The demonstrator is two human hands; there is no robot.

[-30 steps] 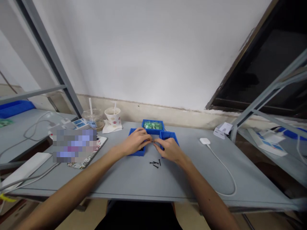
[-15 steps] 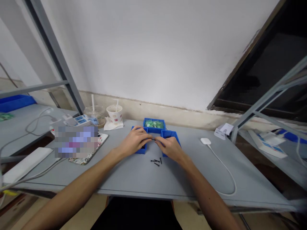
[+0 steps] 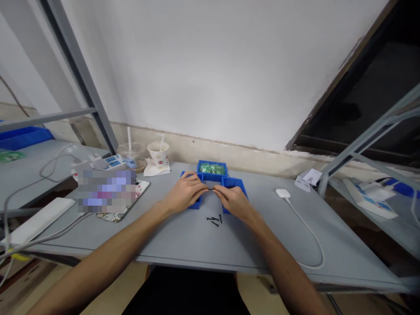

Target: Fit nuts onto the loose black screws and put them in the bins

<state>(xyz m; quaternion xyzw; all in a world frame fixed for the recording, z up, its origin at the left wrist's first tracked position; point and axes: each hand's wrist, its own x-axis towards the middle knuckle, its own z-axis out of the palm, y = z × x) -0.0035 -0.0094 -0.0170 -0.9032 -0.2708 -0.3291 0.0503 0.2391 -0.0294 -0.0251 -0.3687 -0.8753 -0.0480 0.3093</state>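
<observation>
My left hand (image 3: 185, 193) and my right hand (image 3: 233, 199) meet fingertip to fingertip above the table. Between them runs a thin dark screw (image 3: 210, 189), pinched at both ends, with only its short middle showing. Several black screws (image 3: 215, 220) lie loose on the table just below the hands. The left hand covers much of a blue bin (image 3: 196, 205), and the right hand partly hides another blue bin (image 3: 242, 185) with dark contents. Behind both stands a third blue bin (image 3: 212, 177), filled with green pieces.
A paper cup (image 3: 159, 156) and a clear plastic cup (image 3: 131, 154), both with straws, stand at the back left. A patterned tablet-like case (image 3: 114, 215) lies left, near a power strip (image 3: 113, 162). On the right are a white charger puck (image 3: 282, 193) with its cable and a folded card (image 3: 308, 179).
The view has shifted slightly. Both hands keep their pinch on the screw, with the fingertips moved only a little. The loose screws lie as before.
</observation>
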